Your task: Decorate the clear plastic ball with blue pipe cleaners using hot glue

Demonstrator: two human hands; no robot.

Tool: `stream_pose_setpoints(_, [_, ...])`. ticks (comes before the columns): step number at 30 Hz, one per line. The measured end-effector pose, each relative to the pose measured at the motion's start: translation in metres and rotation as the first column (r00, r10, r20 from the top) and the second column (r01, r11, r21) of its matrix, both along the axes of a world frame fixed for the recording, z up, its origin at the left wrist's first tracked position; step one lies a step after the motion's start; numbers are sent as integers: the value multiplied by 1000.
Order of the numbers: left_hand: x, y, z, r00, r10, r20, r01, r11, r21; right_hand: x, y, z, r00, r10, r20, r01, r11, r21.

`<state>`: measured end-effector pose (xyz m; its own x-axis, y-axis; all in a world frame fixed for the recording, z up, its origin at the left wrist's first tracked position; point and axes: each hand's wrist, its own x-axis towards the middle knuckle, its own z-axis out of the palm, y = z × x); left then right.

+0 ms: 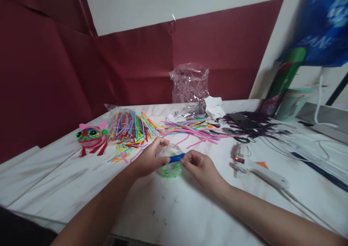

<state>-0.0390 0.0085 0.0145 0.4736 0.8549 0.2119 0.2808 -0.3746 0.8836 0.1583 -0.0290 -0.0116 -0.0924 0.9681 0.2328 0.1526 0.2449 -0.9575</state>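
Observation:
A clear, rounded plastic piece (170,150) with green along its lower part (171,171) is in front of me, over the table. My left hand (155,155) grips its left side, thumb pressing the left end of a short blue strip (176,158). That strip, which looks like pipe cleaners side by side, lies across the front of the plastic piece. Its right end is pinched between the thumb and fingertips of my right hand (196,164). The back of the plastic piece and some left fingers are hidden.
A pipe-cleaner animal head (92,139) stands left, near a bag of colourful pipe cleaners (127,124). Loose pink pipe cleaners (190,130) lie behind my hands. At right are a hot glue gun (261,171) with its cord, scissors (241,140), a phone (243,122) and a green cup (293,102).

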Motion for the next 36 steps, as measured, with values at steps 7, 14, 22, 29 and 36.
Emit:
stream_pose_setpoints(7, [2, -2, 3, 1000, 15, -17, -15, 1000, 1, -1, -2, -1, 1000, -6, -7, 6, 1000, 7])
stream_pose_setpoints(14, [-6, 2, 1, 998, -64, 12, 65, 998, -23, 1, 1, -2, 1000, -5, -5, 5, 1000, 2])
stream_pose_setpoints(22, [-1, -2, 1, 997, 2, -82, 2, 999, 47, 1, 1, -1, 1000, -11, 4, 11, 1000, 2])
stream_pose_setpoints(29, [3, -4, 5, 1000, 28, 9, -28, 999, 19, 1, 3, -3, 1000, -11, 1, 11, 1000, 18])
stream_pose_setpoints(36, [2, 8, -6, 951, 104, 293, -59, 986, -156, 2, 3, -4, 1000, -3, -2, 3, 1000, 15])
